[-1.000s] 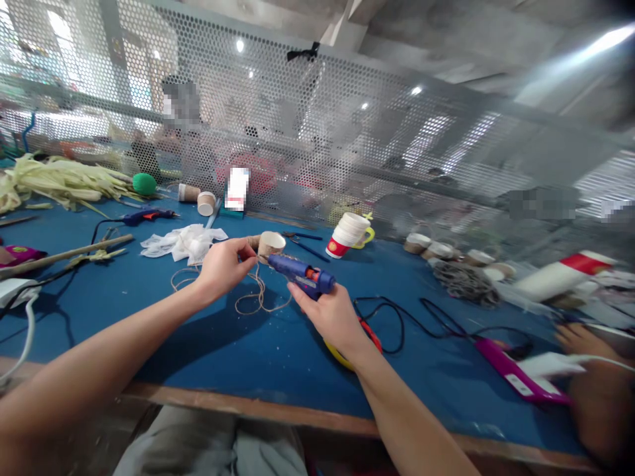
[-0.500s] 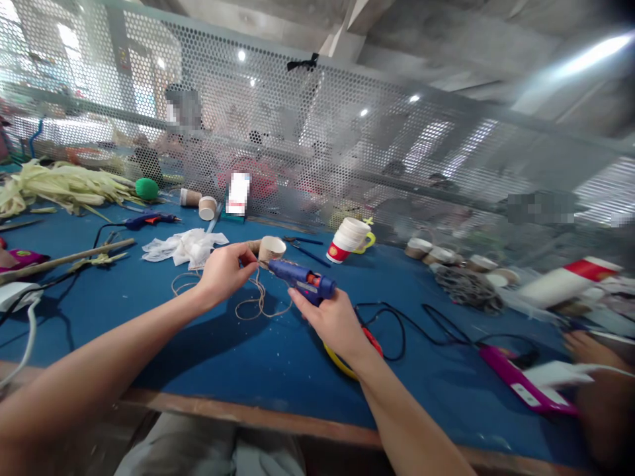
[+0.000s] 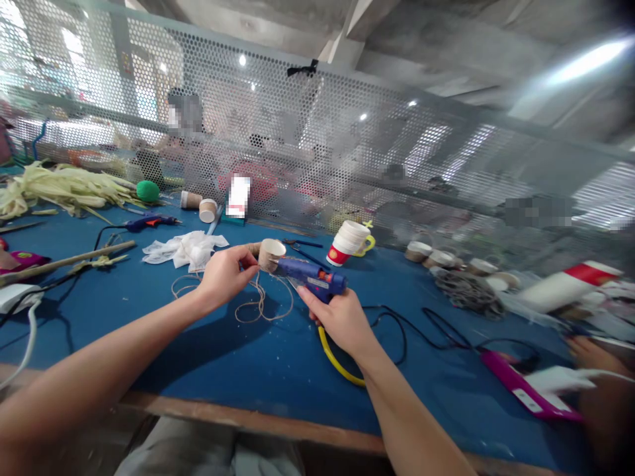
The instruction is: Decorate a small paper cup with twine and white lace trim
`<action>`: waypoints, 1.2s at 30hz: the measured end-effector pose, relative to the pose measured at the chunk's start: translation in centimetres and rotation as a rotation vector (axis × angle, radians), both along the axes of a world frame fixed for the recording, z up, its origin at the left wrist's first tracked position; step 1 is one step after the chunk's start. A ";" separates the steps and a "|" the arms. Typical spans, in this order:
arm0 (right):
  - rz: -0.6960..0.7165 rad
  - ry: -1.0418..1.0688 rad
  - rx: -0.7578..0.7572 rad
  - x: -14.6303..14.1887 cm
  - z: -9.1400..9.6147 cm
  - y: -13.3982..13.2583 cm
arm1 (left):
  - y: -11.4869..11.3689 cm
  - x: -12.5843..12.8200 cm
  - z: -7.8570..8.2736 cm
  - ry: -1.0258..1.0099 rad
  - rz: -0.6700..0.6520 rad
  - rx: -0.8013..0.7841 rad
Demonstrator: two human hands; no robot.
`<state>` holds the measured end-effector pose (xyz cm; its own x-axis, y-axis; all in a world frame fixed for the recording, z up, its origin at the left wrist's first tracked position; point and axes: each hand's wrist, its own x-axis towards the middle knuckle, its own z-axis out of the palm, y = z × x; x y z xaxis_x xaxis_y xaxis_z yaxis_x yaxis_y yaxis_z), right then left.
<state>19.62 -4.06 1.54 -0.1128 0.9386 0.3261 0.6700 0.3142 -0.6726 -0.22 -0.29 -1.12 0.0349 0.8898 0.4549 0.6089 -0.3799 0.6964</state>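
Observation:
My right hand [image 3: 342, 314] grips a blue glue gun [image 3: 312, 276], its nozzle pointing left at a small paper cup [image 3: 270, 256] wrapped in brown cord. The cup's white mouth faces up and toward me. My left hand [image 3: 229, 272] is closed, thumb and fingertips pinched at the cup's left side on thin brown twine [image 3: 262, 301]. Loops of that twine lie on the blue table below. Just behind the left hand is a crumpled white cloth [image 3: 186, 249]. Under my right wrist a yellow curved handle [image 3: 337, 363] shows in part.
Pliers [image 3: 302, 246] and stacked paper cups [image 3: 348, 241] stand beyond the glue gun. A black cable runs right to a purple power strip [image 3: 528, 383]. Another glue gun [image 3: 151, 222] and pale husks [image 3: 64, 185] lie left. A perforated metal screen [image 3: 278, 132] closes the back. Another person's hand [image 3: 590, 354] is at right.
The glue gun has drawn back a little to the right, away from my left fingertips. My left hand has hardly moved. More of the yellow handle shows under my right wrist.

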 end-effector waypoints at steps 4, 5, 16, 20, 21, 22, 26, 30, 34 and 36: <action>0.071 0.063 -0.065 -0.1 0.4 -0.2 | 0.0 0.0 0.0 -0.005 -0.005 0.005; 0.089 0.077 -0.071 -0.1 0.4 -0.3 | -0.1 0.1 0.1 -0.007 -0.005 0.004; 0.102 0.155 -0.196 0.5 0.4 0.0 | -0.4 0.0 0.3 -0.041 -0.022 0.020; 0.138 0.169 -0.246 0.7 0.1 0.3 | -0.3 0.1 0.3 -0.062 -0.033 0.038; 0.134 0.178 -0.248 0.8 0.0 0.5 | -0.3 0.1 0.3 -0.065 -0.028 0.042; 0.130 0.194 -0.247 0.9 0.0 0.6 | -0.3 0.1 0.3 -0.066 -0.024 0.044; 0.156 0.266 -0.258 1.2 -0.1 0.8 | -0.3 0.0 0.4 -0.054 -0.018 0.038; 0.167 0.239 -0.265 0.9 -0.1 0.5 | -0.4 0.0 0.5 -0.051 -0.028 0.037; 0.145 0.221 -0.269 0.7 0.0 0.4 | -0.6 0.2 0.5 -0.056 -0.040 0.027; 0.146 0.226 -0.272 0.7 0.1 0.3 | -0.6 0.2 0.5 -0.052 -0.050 0.027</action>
